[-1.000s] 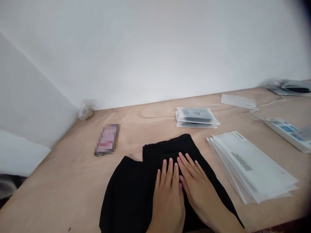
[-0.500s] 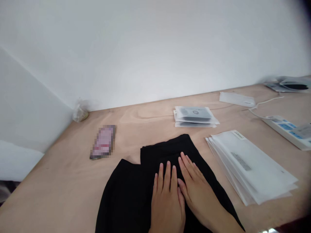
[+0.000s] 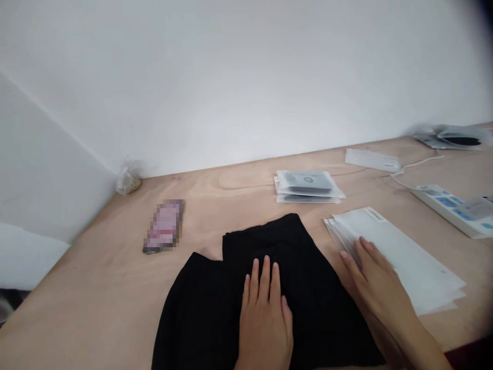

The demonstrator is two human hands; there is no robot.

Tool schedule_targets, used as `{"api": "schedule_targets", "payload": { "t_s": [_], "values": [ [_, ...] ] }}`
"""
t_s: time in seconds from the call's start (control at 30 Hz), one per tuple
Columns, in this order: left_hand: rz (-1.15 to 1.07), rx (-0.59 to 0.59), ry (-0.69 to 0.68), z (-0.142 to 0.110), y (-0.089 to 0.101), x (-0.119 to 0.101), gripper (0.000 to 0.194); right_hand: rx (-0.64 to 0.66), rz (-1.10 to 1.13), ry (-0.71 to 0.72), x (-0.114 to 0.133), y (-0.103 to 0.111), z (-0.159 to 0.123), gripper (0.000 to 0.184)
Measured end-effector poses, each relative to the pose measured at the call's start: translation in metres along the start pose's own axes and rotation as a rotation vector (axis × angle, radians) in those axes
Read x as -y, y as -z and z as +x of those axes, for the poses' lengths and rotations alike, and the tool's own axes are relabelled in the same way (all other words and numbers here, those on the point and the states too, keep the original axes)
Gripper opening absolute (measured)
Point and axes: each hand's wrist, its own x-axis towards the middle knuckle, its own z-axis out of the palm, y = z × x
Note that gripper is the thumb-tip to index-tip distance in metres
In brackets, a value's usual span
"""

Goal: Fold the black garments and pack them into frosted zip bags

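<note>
A folded black garment point(image 3: 231, 288) lies on the wooden table point(image 3: 96, 288) right in front of me. My left hand point(image 3: 265, 313) rests flat on the cloth, fingers stretched out and close together. My right hand point(image 3: 375, 280) lies with its fingers extended on the near left corner of a stack of white translucent plastic bags point(image 3: 408, 257), to the right of the garment. Neither hand grips anything.
A phone point(image 3: 164, 226) lies at the left of the garment. A small pile of packed bags point(image 3: 306, 186) sits behind it. A white power strip point(image 3: 450, 209) with cable, a loose bag point(image 3: 372, 160) and more packets point(image 3: 452, 137) are at the right. A crumpled plastic bit point(image 3: 128, 180) sits by the wall.
My right hand has left the black garment and moved right onto the stack of white bags. My left hand stays flat on the cloth.
</note>
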Motion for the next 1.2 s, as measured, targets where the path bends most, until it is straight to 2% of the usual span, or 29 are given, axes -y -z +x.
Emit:
{"api": "schedule_targets", "payload": {
  "t_s": [0.1, 0.2, 0.27, 0.3, 0.37, 0.4, 0.47, 0.57, 0.63, 0.7, 0.77, 0.8, 0.83, 0.9, 0.97, 1.0, 1.07, 1.2],
  "values": [
    [0.004, -0.004, -0.028, 0.000, -0.001, 0.002, 0.051, -0.007, 0.060, -0.047, 0.006, 0.006, -0.001, 0.050],
    [-0.056, -0.057, -0.026, -0.001, 0.001, 0.003, 0.052, -0.101, 0.104, -0.057, 0.025, 0.024, -0.007, 0.055],
    [-0.136, -0.191, -0.030, -0.002, 0.006, 0.002, 0.052, -0.160, 0.165, 0.069, 0.043, 0.039, -0.013, 0.053],
    [-0.170, -0.293, -0.034, -0.004, 0.009, 0.001, 0.052, -0.161, 0.189, 0.180, 0.053, 0.044, -0.016, 0.052],
    [-0.187, -0.496, -0.053, -0.006, 0.016, 0.001, 0.049, -0.087, 0.205, 0.443, 0.072, 0.050, -0.020, 0.054],
    [-0.164, -0.555, -0.062, -0.007, 0.019, 0.001, 0.048, -0.031, 0.204, 0.560, 0.081, 0.050, -0.021, 0.055],
    [-0.086, -0.564, -0.046, -0.009, 0.023, 0.004, 0.044, 0.075, 0.213, 0.700, 0.093, 0.046, -0.020, 0.055],
    [-0.022, -0.465, -0.010, -0.012, 0.022, 0.015, 0.037, 0.161, 0.261, 0.742, 0.103, 0.037, -0.019, 0.053],
    [-0.027, -0.422, -0.010, -0.015, 0.018, 0.023, 0.036, 0.137, 0.336, 0.730, 0.104, 0.035, -0.021, 0.051],
    [-0.059, -0.406, 0.001, -0.018, 0.015, 0.030, 0.040, -0.019, 0.503, 0.623, 0.103, 0.037, -0.025, 0.046],
    [-0.105, -0.398, 0.045, -0.020, 0.012, 0.034, 0.045, -0.247, 0.685, 0.376, 0.099, 0.040, -0.029, 0.032],
    [-0.133, -0.398, 0.069, -0.020, 0.012, 0.035, 0.047, -0.296, 0.725, 0.234, 0.097, 0.041, -0.029, 0.024],
    [-0.161, -0.403, 0.092, -0.021, 0.012, 0.036, 0.048, -0.275, 0.716, 0.111, 0.095, 0.040, -0.028, 0.019],
    [-0.219, -0.424, 0.124, -0.020, 0.013, 0.037, 0.048, -0.059, 0.576, -0.034, 0.092, 0.036, -0.023, 0.026],
    [-0.265, -0.454, 0.153, -0.019, 0.015, 0.037, 0.046, 0.190, 0.407, -0.056, 0.093, 0.030, -0.017, 0.044],
    [-0.280, -0.471, 0.162, -0.018, 0.015, 0.037, 0.045, 0.261, 0.348, -0.044, 0.094, 0.027, -0.015, 0.051],
    [-0.297, -0.493, 0.166, -0.017, 0.016, 0.037, 0.044, 0.323, 0.285, -0.006, 0.098, 0.021, -0.012, 0.057],
    [-0.303, -0.516, 0.161, -0.016, 0.015, 0.038, 0.042, 0.342, 0.339, 0.024, 0.105, 0.021, -0.011, 0.048]
  ]
}}
